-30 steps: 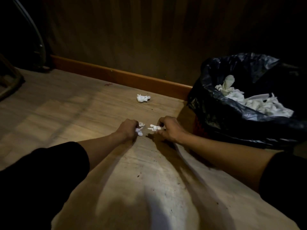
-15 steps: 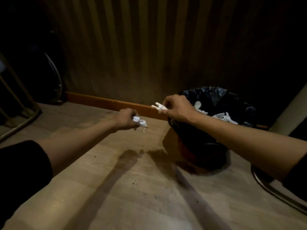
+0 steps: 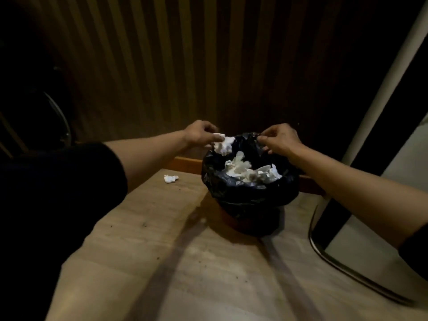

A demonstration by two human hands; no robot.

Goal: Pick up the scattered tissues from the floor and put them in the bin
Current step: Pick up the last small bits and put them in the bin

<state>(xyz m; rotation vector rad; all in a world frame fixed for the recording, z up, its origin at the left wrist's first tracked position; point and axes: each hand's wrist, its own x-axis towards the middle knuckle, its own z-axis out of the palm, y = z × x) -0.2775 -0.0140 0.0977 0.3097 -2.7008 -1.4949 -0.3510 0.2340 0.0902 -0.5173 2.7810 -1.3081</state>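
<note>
A bin with a black liner (image 3: 234,188) stands on the wooden floor against the wall, and several crumpled white tissues (image 3: 250,173) lie inside it. My left hand (image 3: 199,133) hovers over the bin's left rim, shut on a crumpled white tissue (image 3: 223,144) that hangs from its fingers. Over the bin's far rim is my right hand (image 3: 281,139), its fingers loosely apart and pointing down, with no tissue visible in it. One more crumpled tissue (image 3: 171,178) lies on the floor left of the bin, near the baseboard.
A dark slatted wall with an orange baseboard (image 3: 185,162) runs behind the bin. A curved metal chair leg (image 3: 324,253) rests on the floor at the right, beside a pale upright post (image 3: 382,89). Another dim metal frame (image 3: 62,121) stands at the far left.
Both hands rose from the floor with tissues and moved right, over the bin. The tissue in my right hand is no longer visible; my left hand still holds its tissue.
</note>
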